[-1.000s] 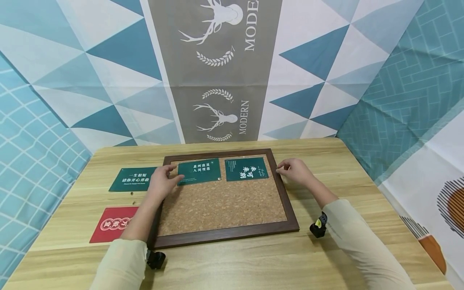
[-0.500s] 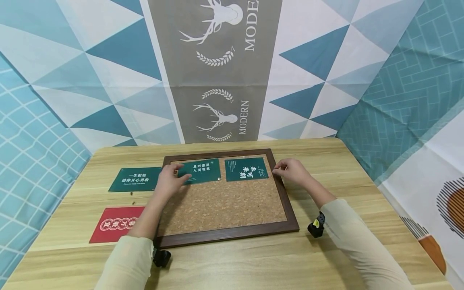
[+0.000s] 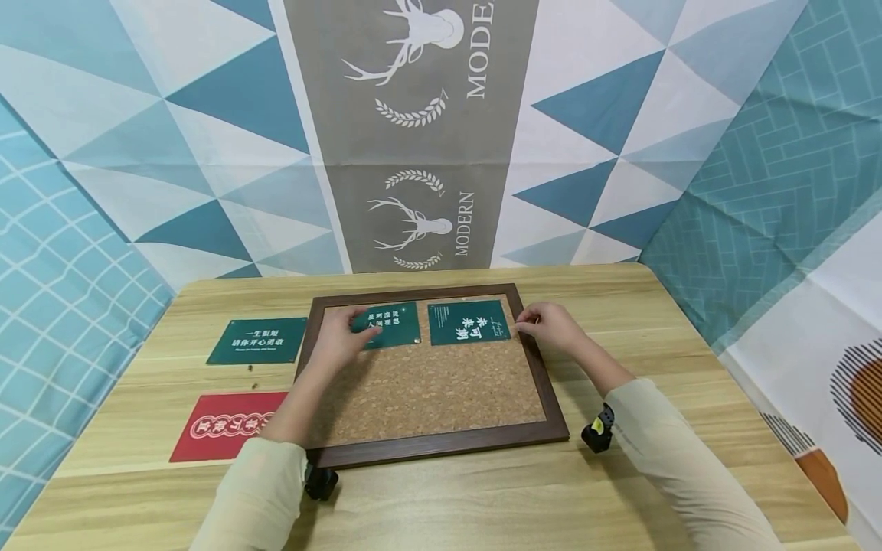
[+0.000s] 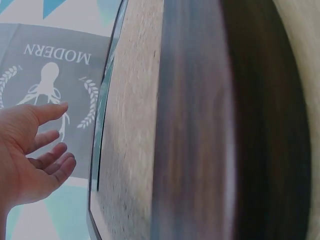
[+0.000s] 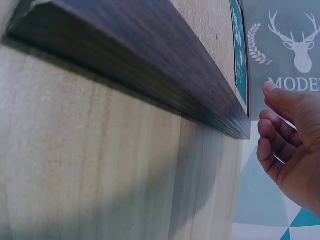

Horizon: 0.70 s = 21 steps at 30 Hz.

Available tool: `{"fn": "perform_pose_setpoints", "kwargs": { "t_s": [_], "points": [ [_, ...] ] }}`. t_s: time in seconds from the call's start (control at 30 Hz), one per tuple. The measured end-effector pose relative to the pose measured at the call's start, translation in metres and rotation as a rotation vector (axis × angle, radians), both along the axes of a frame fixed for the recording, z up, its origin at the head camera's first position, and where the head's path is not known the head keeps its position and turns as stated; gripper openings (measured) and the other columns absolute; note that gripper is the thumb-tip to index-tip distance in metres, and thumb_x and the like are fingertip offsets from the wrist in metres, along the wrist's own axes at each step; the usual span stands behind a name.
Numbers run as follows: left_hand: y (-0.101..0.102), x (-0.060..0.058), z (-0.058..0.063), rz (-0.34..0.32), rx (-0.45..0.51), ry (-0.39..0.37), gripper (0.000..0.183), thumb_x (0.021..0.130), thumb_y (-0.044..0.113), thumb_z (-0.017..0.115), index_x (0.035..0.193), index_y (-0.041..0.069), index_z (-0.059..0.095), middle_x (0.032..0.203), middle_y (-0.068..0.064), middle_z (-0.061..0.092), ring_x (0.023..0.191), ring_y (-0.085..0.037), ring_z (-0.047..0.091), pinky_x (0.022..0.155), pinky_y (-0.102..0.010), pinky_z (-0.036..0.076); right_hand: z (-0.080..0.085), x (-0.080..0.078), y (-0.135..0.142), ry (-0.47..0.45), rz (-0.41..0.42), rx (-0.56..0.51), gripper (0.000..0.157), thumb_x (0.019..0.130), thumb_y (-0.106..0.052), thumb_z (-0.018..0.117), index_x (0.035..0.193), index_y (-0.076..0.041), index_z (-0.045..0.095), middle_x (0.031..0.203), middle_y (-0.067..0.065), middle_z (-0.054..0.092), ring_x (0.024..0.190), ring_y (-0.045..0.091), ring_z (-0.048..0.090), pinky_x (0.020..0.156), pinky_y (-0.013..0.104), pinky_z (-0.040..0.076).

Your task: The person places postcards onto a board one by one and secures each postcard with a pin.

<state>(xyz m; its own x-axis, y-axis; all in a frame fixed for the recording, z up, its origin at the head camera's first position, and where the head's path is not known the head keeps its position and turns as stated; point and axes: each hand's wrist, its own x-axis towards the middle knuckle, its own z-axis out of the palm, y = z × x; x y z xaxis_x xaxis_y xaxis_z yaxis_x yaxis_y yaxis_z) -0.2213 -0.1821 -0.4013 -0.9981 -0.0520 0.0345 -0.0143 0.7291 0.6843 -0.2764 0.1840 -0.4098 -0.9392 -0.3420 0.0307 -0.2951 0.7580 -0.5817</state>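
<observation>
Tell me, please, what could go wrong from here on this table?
The left hand overlaps the left green card on the corkboard in the head view and might nudge it. The right hand near the right green card might shift that one. Two small dark bits on the table might get knocked away.

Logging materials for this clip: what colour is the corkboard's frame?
Dark brown; the frame shows best in the head view.

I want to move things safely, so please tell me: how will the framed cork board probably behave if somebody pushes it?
The framed cork board would probably stay stiff, since a thick brown frame borders it. It seems unlikely to roll or tip, because it lies flat on the wood-grain table.
</observation>
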Motion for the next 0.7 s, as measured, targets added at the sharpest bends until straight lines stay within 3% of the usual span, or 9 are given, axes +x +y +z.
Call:
{"fn": "perform_pose_setpoints", "kwargs": {
  "t_s": [0.23, 0.7],
  "points": [
    [0.011, -0.004, 0.001, -0.008, -0.05, -0.023, 0.053, 0.088, 0.03, 0.065, 0.133, 0.005, 0.051, 0.128, -0.02, 0.052, 0.116, -0.036, 0.051, 0.093, -0.05, 0.045, 0.0, 0.0, -0.002, -0.004, -0.008, 0.012, 0.016, 0.092, -0.019, 0.06, 0.094, -0.005, 0.069, 0.087, 0.008, 0.065, 0.073, 0.017, 0.054, 0.064, 0.029, 0.045],
    [0.03, -0.01, 0.002, -0.073, 0.0, -0.051, 0.05, 0.089, 0.027, 0.064, 0.132, 0.005, 0.051, 0.132, -0.019, 0.046, 0.12, -0.036, 0.049, 0.094, -0.048, 0.046, 0.0, 0.0, -0.007, 0.016, 0.018, 0.007, 0.015, 0.09, -0.017, 0.063, 0.09, -0.004, 0.071, 0.086, 0.009, 0.067, 0.071, 0.016, 0.054, 0.062, 0.027, 0.044]
  ]
}}
